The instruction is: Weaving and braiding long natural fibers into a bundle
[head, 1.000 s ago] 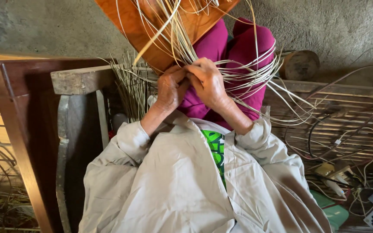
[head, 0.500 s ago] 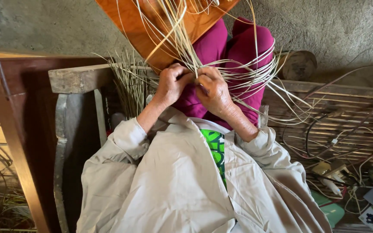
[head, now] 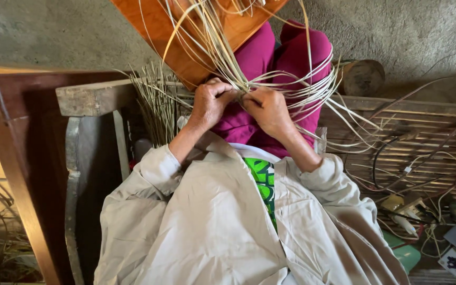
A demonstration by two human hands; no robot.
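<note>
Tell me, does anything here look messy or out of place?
Mostly the right side: cables and chargers lie tangled on the slatted bench. Loose strips loop out untidily from where both hands, left and right, pinch them. Nothing looks broken.

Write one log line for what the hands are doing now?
left hand: pinching pale strips | right hand: gripping same strips | wooden board: beyond hands

The pale cane strips (head: 291, 89) are carried on the lap (head: 270, 63), clothed in magenta, and on an orange wooden board (head: 159, 26) leaned against it. To the right, a slatted bench (head: 423, 132) is strewn with cables (head: 391, 158) and a plug (head: 402, 203).
</note>
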